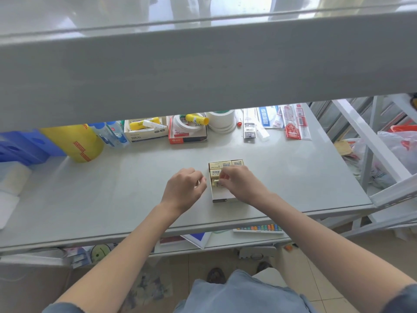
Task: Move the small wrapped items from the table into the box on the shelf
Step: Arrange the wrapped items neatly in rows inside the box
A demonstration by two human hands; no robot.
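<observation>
A small open cardboard box [222,196] lies on the grey shelf surface [112,188]. Several small cream wrapped items with barcodes [225,164] fill its far end in rows. My right hand [239,184] is over the box, fingertips pinched on one wrapped item [216,183] inside it. My left hand [186,188] hovers just left of the box with fingers curled; whether it holds anything is hidden.
Along the back stand a yellow tape roll [79,143], a white box of glue sticks [146,132], a red box with tape [187,132], white tape rolls [222,120] and packaged pens [293,123]. An upper shelf board [203,64] overhangs. A plastic bag [399,150] sits right.
</observation>
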